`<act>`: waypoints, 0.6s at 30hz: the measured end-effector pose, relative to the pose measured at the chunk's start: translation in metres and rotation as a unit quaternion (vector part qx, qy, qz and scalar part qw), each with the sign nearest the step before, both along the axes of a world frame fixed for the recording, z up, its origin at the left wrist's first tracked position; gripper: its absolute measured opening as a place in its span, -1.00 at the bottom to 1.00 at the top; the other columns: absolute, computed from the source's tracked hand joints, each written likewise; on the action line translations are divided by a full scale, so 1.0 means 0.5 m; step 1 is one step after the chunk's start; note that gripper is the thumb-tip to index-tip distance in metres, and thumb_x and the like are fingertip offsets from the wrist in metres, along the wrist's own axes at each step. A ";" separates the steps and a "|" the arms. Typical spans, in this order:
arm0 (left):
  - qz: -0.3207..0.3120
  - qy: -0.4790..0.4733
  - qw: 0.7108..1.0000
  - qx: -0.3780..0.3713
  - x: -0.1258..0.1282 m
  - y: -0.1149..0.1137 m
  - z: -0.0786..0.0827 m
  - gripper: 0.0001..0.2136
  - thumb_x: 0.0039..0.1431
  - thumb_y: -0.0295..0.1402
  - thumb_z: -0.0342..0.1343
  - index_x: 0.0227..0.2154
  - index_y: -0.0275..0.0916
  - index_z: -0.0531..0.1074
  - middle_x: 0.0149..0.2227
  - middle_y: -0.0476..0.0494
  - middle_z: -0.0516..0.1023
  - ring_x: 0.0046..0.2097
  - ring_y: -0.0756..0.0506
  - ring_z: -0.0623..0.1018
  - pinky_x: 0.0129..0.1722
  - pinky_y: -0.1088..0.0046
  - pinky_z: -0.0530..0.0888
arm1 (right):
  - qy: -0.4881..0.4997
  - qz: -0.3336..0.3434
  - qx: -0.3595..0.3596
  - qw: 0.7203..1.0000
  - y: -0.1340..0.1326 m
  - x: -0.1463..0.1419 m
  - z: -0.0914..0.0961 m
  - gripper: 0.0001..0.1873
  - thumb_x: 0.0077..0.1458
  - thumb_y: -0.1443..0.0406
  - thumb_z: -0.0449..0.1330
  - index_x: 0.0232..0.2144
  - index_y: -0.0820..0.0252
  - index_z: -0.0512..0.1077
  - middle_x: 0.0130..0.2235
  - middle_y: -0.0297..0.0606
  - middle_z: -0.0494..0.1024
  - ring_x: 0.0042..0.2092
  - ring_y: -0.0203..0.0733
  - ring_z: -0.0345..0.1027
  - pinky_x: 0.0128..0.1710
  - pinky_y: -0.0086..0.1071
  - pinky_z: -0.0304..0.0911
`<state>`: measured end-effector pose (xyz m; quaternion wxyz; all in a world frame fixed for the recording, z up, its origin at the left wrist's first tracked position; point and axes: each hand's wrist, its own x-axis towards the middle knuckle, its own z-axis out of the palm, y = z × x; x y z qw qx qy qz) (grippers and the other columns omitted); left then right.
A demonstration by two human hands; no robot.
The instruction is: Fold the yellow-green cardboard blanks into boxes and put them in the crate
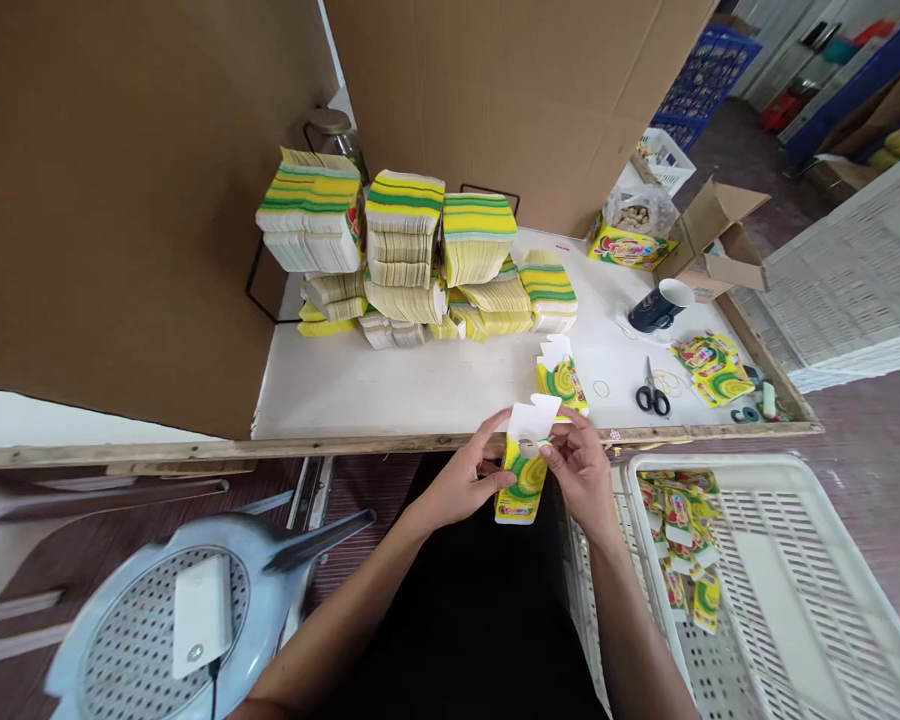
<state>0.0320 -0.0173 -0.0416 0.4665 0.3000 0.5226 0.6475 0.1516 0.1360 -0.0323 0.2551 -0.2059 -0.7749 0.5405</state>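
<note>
A small yellow-and-green printed carton (523, 485) is held between my two hands over my lap, just off the table's front edge. Its white top flaps stand up unfolded. My left hand (469, 480) grips the carton's left side, thumb across the front. With thumb and fingers near the top opening, my right hand (579, 462) holds the right side. Just beyond my right fingers, another carton (562, 380) with raised white flaps lies on the white tabletop (435, 385). Stacks of flat cartons (405, 235) stand farther back.
A white plastic crate (791, 560) with several small cartons (679, 520) stands at my right. Scissors (652, 395), a dark mug (660, 305), flat printed cartons (712, 368) and an open cardboard box (724, 250) occupy the table's right. At left, a blue stool (259, 610) bears a white power bank (202, 615).
</note>
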 end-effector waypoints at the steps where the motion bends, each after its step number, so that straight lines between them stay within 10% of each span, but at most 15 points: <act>1: 0.000 0.017 1.000 -0.001 -0.003 0.000 0.000 -0.31 0.16 -0.26 0.22 0.29 -0.16 0.03 -0.02 -0.27 0.57 -0.12 -0.12 0.60 -0.12 0.39 0.50 | -0.004 0.004 0.016 1.000 0.002 0.002 0.005 -0.67 0.21 0.13 0.19 -0.01 0.09 0.43 -0.21 -0.21 0.47 -0.24 -0.18 0.33 -0.25 -0.33 0.29; 6: 0.040 0.091 0.995 -0.012 -0.011 -0.001 0.002 -0.55 0.20 -0.28 0.16 0.13 -0.22 0.30 -0.01 -0.24 0.58 -0.07 -0.14 0.60 -0.11 0.40 0.52 | -0.035 0.066 0.027 0.997 0.006 0.014 0.041 -0.68 0.24 0.06 0.14 -0.19 0.11 0.58 -0.17 -0.16 0.50 -0.14 -0.10 0.36 -0.18 -0.28 0.29; 18: 0.057 0.103 0.993 -0.016 -0.006 0.000 0.001 -0.52 0.22 -0.28 0.13 0.19 -0.21 0.25 0.11 -0.29 0.50 0.04 -0.18 0.56 -0.01 0.35 0.51 | -0.088 0.076 -0.132 0.984 -0.002 -0.003 0.039 -0.48 0.05 0.11 0.32 0.03 0.13 0.37 -0.27 -0.26 0.57 -0.25 -0.17 0.44 -0.26 -0.34 0.36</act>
